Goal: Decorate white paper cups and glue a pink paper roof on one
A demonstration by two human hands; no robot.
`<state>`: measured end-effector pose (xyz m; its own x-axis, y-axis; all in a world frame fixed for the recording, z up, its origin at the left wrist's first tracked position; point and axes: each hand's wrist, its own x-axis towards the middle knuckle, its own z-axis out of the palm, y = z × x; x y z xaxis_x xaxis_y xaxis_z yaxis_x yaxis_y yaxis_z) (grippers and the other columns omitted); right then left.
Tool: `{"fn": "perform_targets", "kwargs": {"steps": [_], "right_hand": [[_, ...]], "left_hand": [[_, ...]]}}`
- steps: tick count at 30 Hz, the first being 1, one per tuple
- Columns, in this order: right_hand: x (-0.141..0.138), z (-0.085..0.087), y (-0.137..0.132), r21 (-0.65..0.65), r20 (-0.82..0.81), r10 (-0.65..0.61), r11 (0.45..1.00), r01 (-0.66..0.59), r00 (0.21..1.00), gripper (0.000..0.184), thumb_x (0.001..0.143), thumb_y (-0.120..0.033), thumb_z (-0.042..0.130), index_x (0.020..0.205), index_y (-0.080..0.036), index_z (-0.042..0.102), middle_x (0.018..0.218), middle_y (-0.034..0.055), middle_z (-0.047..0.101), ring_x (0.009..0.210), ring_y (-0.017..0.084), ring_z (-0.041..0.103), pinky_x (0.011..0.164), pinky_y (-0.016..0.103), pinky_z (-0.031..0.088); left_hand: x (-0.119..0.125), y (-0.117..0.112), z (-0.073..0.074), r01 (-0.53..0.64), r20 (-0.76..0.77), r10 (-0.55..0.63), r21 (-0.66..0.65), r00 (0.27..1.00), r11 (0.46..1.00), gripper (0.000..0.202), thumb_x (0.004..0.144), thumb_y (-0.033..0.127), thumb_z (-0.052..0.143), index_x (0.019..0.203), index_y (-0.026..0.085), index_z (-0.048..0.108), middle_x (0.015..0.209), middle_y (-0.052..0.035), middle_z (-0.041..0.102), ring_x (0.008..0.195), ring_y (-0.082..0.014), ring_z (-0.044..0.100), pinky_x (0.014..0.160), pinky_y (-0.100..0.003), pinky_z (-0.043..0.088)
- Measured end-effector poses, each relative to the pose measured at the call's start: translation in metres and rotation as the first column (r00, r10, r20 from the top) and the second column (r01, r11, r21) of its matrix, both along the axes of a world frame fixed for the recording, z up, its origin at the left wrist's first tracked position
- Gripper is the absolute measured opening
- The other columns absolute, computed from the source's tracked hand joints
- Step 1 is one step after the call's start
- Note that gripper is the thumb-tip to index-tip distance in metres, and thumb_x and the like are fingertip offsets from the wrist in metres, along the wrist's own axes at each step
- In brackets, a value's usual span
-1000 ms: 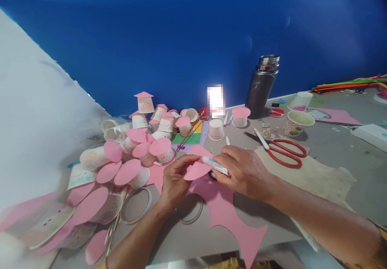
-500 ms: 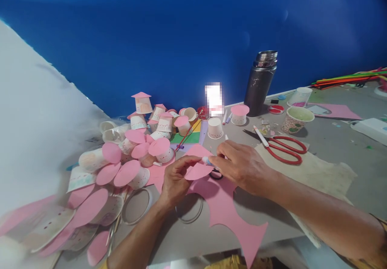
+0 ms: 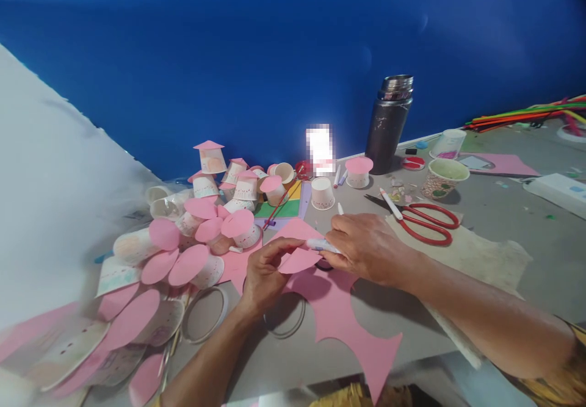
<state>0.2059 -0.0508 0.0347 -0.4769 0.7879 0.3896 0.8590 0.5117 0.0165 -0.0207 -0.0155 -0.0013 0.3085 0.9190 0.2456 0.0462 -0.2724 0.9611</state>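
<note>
left hand [image 3: 263, 273]: fingers clamped on the rim of a small pink paper disc [image 3: 296, 262], held just off the table, left of the red-handled scissors [image 3: 428, 224].
right hand [image 3: 366, 245]: closed around a slim white tube with a blue label [image 3: 323, 246], tip at the disc's upper edge, between disc and scissors.
risk: the thin disc may crease or slip under the tip, being pinched at one edge only.
change: more of the tube shows than half a second ago; the disc stays put.
</note>
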Motion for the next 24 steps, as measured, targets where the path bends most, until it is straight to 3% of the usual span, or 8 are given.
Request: {"fn": "perform_targets", "kwargs": {"steps": [3,6,8,10,13,15,18,24], "right_hand": [[0.005,-0.003,0.006,-0.021,-0.105,-0.061,0.998,0.059,0.993,0.032,0.098,-0.039,0.066,0.076,-0.016,0.073,0.074,0.0067,0.065,0.061,0.014,0.051,0.055,0.032,0.019],[0.012,-0.006,0.016,-0.127,-0.392,-0.161,0.985,0.120,0.906,0.029,0.101,-0.040,0.059,0.092,-0.017,0.073,0.082,0.0072,0.069,0.068,0.016,0.058,0.057,0.029,0.027],[0.016,-0.009,0.023,-0.310,-0.650,-0.226,0.951,0.018,0.726,0.030,0.102,-0.044,0.054,0.102,-0.018,0.069,0.082,0.0052,0.070,0.067,0.015,0.059,0.057,0.027,0.034],[0.016,-0.012,0.028,-0.437,-0.835,-0.299,0.871,-0.224,0.463,0.034,0.095,-0.050,0.060,0.106,-0.018,0.065,0.083,0.0033,0.069,0.067,0.014,0.060,0.055,0.025,0.041],[0.008,-0.018,0.030,-0.484,-0.873,-0.443,0.734,-0.477,0.205,0.048,0.073,-0.052,0.082,0.103,-0.018,0.064,0.080,-0.0006,0.065,0.063,0.013,0.059,0.055,0.025,0.046],[-0.001,-0.022,0.026,-0.537,-0.835,-0.517,0.687,-0.490,0.190,0.052,0.064,-0.050,0.088,0.098,-0.017,0.066,0.070,-0.0042,0.060,0.059,0.012,0.055,0.056,0.026,0.045],[-0.013,-0.025,0.018,-0.585,-0.808,-0.526,0.671,-0.456,0.265,0.050,0.061,-0.049,0.091,0.094,-0.017,0.071,0.062,-0.0058,0.058,0.059,0.013,0.055,0.058,0.027,0.044],[-0.025,-0.025,0.011,-0.558,-0.823,-0.455,0.761,-0.330,0.341,0.035,0.067,-0.050,0.084,0.077,-0.020,0.069,0.060,-0.0050,0.057,0.057,0.013,0.052,0.053,0.026,0.041]], "left_hand": [[0.000,0.002,0.004,-0.031,0.020,0.032,-0.042,0.999,0.999,0.033,0.060,0.015,0.092,0.090,0.022,0.082,0.094,-0.0066,0.081,0.093,-0.0236,0.075,0.091,-0.037,0.060],[0.000,0.005,0.007,-0.092,0.022,0.095,-0.099,0.995,0.991,0.027,0.062,0.017,0.090,0.086,0.021,0.080,0.095,-0.0064,0.080,0.094,-0.0236,0.074,0.085,-0.035,0.060],[0.000,0.007,0.008,-0.147,0.032,0.154,-0.165,0.988,0.975,0.028,0.060,0.018,0.090,0.086,0.021,0.079,0.094,-0.0059,0.078,0.089,-0.0217,0.072,0.077,-0.031,0.058],[0.001,0.007,0.008,-0.143,0.078,0.172,-0.291,0.982,0.946,0.035,0.057,0.016,0.089,0.090,0.020,0.079,0.088,-0.0043,0.076,0.080,-0.0189,0.069,0.067,-0.027,0.054],[0.005,0.006,0.007,-0.058,0.189,0.151,-0.423,0.970,0.904,0.041,0.053,0.013,0.087,0.093,0.019,0.077,0.077,0.0001,0.071,0.070,-0.0151,0.065,0.061,-0.023,0.047],[0.009,0.005,0.007,-0.041,0.232,0.150,-0.415,0.961,0.909,0.037,0.053,0.013,0.085,0.089,0.018,0.076,0.076,0.0015,0.069,0.068,-0.0127,0.061,0.061,-0.022,0.045],[0.011,0.005,0.003,-0.050,0.244,0.152,-0.379,0.958,0.924,0.031,0.055,0.012,0.084,0.084,0.017,0.074,0.077,0.0015,0.069,0.069,-0.0113,0.060,0.064,-0.021,0.046],[0.014,0.003,-0.005,-0.145,0.154,0.187,-0.251,0.970,0.957,0.029,0.064,0.023,0.089,0.089,0.019,0.074,0.090,-0.0021,0.074,0.085,-0.0171,0.068,0.077,-0.028,0.052]]}}
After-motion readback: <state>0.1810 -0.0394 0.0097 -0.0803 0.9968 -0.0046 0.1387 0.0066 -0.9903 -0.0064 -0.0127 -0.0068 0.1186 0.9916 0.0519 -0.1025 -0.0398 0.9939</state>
